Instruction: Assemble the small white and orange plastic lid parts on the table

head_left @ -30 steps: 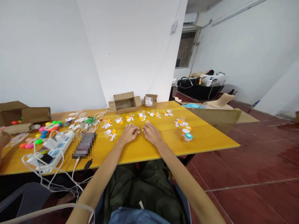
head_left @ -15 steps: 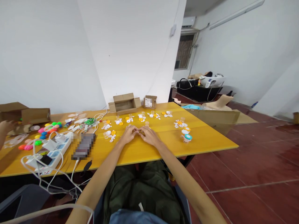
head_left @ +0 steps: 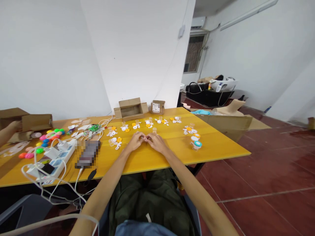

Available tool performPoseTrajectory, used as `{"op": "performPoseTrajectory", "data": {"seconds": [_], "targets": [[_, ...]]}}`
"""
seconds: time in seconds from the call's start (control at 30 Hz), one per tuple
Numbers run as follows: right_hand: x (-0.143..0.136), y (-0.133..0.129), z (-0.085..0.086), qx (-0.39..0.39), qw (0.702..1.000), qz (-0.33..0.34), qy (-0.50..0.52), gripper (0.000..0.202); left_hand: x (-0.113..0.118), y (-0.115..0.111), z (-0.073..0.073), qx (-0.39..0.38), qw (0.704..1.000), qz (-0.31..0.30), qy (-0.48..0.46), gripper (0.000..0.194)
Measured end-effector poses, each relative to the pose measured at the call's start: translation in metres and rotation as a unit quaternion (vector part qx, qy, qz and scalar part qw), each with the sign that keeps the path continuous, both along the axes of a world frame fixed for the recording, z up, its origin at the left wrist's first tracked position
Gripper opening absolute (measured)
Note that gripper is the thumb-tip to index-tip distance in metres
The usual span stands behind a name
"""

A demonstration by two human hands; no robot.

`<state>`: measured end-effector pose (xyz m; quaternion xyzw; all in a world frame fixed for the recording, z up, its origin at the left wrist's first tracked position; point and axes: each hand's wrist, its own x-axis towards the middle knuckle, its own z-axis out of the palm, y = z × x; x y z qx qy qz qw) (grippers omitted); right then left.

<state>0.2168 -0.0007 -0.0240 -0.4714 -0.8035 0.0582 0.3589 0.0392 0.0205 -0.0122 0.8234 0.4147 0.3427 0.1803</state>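
Observation:
My left hand (head_left: 136,141) and my right hand (head_left: 155,142) meet over the front middle of the yellow table (head_left: 157,159). The fingertips of both are pinched together on something small and pale, too small to make out. Just beyond my right hand stands a clear cup (head_left: 154,130). Left of my left hand lies a group of small white parts (head_left: 117,145) with a yellow ring (head_left: 119,139) and another clear cup (head_left: 111,142). Several similar groups are set out behind my hands. At the right is a clear container with a teal lid (head_left: 197,144).
Two cardboard boxes, one open (head_left: 131,109) and one small (head_left: 157,107), stand at the back. On the left are a power strip (head_left: 59,160) with white cables, a dark phone (head_left: 88,154) and colourful plastic eggs (head_left: 45,141). Another person's arm (head_left: 10,131) reaches into a box (head_left: 36,122).
My hands stay in nearly the same place, with small finger movements; a pale bit now shows between the fingertips. The other person's hand has moved further into the box at the left.

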Motion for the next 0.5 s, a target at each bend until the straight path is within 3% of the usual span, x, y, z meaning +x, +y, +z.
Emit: {"op": "performPoseTrajectory", "data": {"seconds": [0.27,0.5], "targets": [[-0.0014,0.0008,-0.0008,0.005,0.999,-0.028,-0.020,0.006,-0.0014,0.0047,0.0015,0.029,0.999,0.024,-0.010,0.016],[-0.0025,-0.0017,0.0045,-0.008,0.998,-0.047,-0.040,0.008,-0.0079,0.0068,0.0081,0.082,0.989,0.124,-0.006,0.015]]}}
